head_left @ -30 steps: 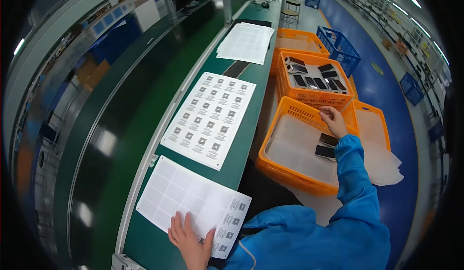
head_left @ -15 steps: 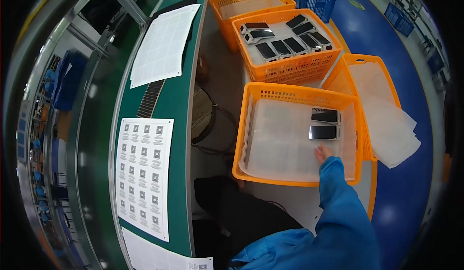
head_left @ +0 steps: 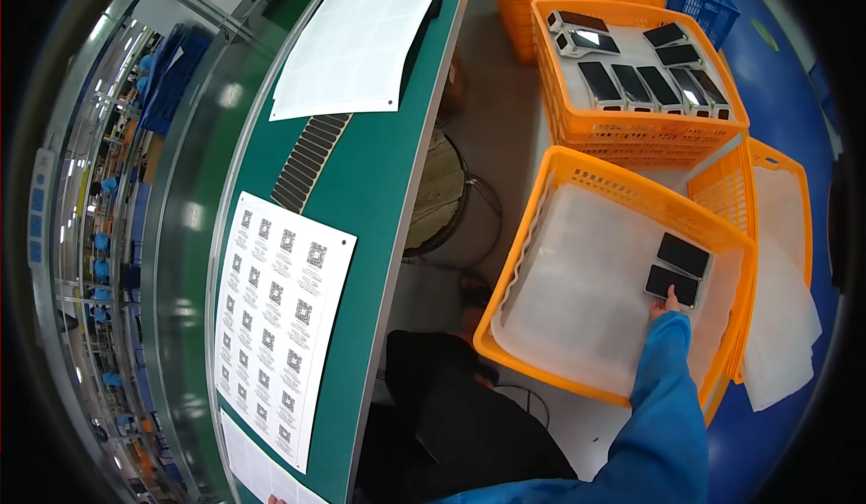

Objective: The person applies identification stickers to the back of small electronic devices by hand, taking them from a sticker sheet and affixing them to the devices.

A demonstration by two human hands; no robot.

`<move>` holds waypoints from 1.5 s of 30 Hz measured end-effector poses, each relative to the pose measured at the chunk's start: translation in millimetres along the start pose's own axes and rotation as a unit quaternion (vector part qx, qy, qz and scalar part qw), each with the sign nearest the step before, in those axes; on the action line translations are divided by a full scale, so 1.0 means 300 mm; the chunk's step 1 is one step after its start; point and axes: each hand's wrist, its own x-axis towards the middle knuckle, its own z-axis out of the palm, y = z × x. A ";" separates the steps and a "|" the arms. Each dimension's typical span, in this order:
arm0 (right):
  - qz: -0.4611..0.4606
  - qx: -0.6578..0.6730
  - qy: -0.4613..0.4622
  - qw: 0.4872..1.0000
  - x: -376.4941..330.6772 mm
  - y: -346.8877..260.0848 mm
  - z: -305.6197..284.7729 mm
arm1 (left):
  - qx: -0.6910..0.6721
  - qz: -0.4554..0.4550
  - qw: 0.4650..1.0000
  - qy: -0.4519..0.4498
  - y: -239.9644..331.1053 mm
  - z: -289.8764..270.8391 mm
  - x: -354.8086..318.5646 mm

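My right hand (head_left: 669, 303) reaches out of a blue sleeve into an orange basket (head_left: 577, 166) lined with white foam. Its fingertips are on the near edge of a black phone (head_left: 674, 283) lying flat at the basket's right side. A second black phone (head_left: 684, 254) lies just beyond it, touching it. Of my left hand (head_left: 270, 500) only a fingertip shows at the bottom edge, by a white paper sheet; I cannot tell its state.
A farther orange basket (head_left: 631, 129) holds several dark phones. Another orange basket (head_left: 776, 166) with a white foam sheet (head_left: 785, 323) stands to the right. The green table (head_left: 379, 170) carries a sheet of square-code labels (head_left: 280, 323), a black pad strip (head_left: 308, 161) and a blank white sheet (head_left: 361, 35). A stool (head_left: 442, 197) stands underneath.
My view has swung right and down toward the baskets. My right hand moved from beyond the two phones to the near phone's edge. My left hand has nearly left the picture.
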 end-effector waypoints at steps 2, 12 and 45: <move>-0.041 0.059 -0.044 0.996 -0.042 0.063 0.006 | 0.037 0.013 0.999 -0.004 -0.012 -0.013 -0.023; -0.380 -0.138 -0.020 0.915 -0.331 0.283 -0.221 | -0.007 0.026 0.999 0.020 -0.071 0.059 -0.008; -0.354 -0.324 -0.864 -0.153 -2.983 1.046 -0.472 | -0.725 -0.143 0.649 0.182 -0.135 -0.164 -0.049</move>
